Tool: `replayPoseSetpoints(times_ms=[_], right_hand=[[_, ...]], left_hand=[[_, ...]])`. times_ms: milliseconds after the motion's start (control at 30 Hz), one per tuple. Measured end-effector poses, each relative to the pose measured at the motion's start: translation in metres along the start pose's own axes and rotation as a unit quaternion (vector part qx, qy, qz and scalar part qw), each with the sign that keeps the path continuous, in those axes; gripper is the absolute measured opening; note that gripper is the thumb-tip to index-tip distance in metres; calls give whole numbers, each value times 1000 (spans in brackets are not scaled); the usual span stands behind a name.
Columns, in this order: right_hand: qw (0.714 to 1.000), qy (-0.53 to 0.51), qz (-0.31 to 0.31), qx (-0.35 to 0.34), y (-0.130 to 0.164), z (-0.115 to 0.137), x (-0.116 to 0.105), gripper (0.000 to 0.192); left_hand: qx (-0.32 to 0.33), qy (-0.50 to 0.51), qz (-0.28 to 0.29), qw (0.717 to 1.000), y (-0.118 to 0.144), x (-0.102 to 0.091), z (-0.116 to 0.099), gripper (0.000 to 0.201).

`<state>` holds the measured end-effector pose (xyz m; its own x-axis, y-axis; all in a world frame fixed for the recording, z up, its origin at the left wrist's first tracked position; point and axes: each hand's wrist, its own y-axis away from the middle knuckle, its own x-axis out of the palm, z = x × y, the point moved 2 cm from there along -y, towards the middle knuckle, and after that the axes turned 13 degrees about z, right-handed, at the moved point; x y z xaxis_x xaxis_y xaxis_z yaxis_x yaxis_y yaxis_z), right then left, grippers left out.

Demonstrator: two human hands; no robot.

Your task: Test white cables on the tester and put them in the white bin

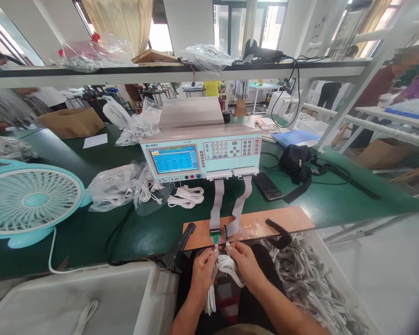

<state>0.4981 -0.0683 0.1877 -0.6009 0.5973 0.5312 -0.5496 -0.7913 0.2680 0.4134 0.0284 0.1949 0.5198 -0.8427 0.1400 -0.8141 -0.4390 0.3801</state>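
Observation:
A coiled white cable (pixel 226 264) hangs between my hands at the front edge of the bench. My left hand (pixel 204 267) pinches one cable end against a small green circuit board (pixel 215 237), which sits at the end of a grey ribbon cable (pixel 217 204). My right hand (pixel 247 264) is closed on the other end, at the black connector (pixel 226 231) of a second ribbon cable (pixel 242 200). Whether the plugs are fully seated is hidden. Both ribbon cables run up to a bench tester (pixel 202 156) with a lit blue screen.
An orange-brown board (pixel 251 228) lies along the bench edge, with black clamps (pixel 185 242) on it. White cable bundles (pixel 185 197), a phone (pixel 268 186) and a fan (pixel 35 200) stand nearby. A bin (pixel 314 279) of cables is at right; another bin (pixel 150 288) is at left.

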Motion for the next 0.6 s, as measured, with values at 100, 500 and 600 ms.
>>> replayPoseSetpoints(times_ms=[100,500,600], right_hand=[[1000,-11,2,-1,0,0,1,42],[1000,4,4,6,2,2,1,43],[1000,13,15,9,2,4,2,43]], left_hand=[[5,-22,17,1000,-1,0,2,39],[35,9,-15,999,0,11,11,45],[37,18,-6,999,-1,13,17,46]])
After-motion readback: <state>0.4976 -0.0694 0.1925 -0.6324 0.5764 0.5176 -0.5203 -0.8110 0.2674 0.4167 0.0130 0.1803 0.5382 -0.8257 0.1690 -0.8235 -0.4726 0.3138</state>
